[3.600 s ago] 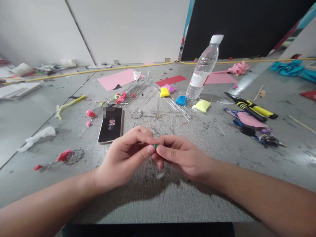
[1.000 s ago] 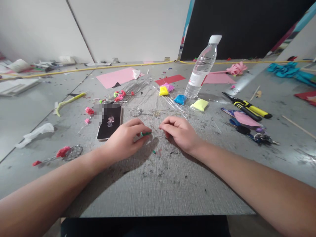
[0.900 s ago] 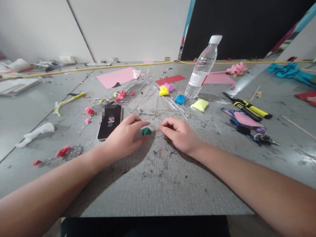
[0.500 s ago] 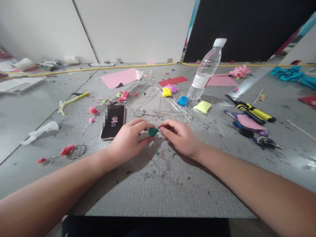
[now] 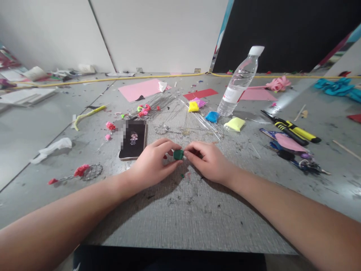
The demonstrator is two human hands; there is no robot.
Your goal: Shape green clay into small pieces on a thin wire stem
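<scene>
A small lump of green clay (image 5: 178, 154) sits between my two hands low over the grey mat (image 5: 180, 210). My left hand (image 5: 153, 165) pinches it between thumb and forefinger. My right hand (image 5: 208, 162) touches its right side with pinched fingertips; whether a thin wire is in those fingers is too small to tell. A black phone (image 5: 133, 139) lies just left of my left hand. Tiny green and pink clay crumbs (image 5: 184, 175) lie on the mat under my hands.
Behind my hands lie loose thin wires (image 5: 197, 118), yellow (image 5: 193, 107), blue (image 5: 212, 116) and pale-yellow (image 5: 236, 123) clay bags, a leaning water bottle (image 5: 239, 81), pink paper (image 5: 141, 89). Pliers (image 5: 290, 128) and keys (image 5: 304, 163) are right, a wire-mesh piece (image 5: 91, 172) left.
One second ago my hands were apart, the left on the green clay. The right hand has moved in and now meets the lump. The camera view has shifted slightly.
</scene>
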